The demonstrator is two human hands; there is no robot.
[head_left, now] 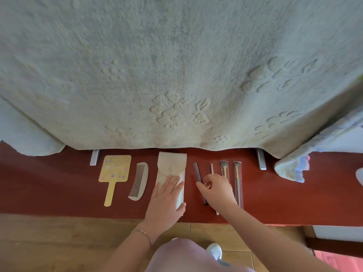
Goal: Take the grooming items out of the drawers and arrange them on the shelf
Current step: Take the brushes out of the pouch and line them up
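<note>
While left hand (167,195) presses pouch (171,169), right hand (218,188) pinches dark stick (197,172)

far: pale embossed blanket (176,75) hanging over red-brown ledge (59,193) | near: wooden floor (49,242) catching soft daylight

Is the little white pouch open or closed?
Closed. The white pouch lies flat on the red shelf with its flap folded down over the front. The left hand rests flat on it.
</note>
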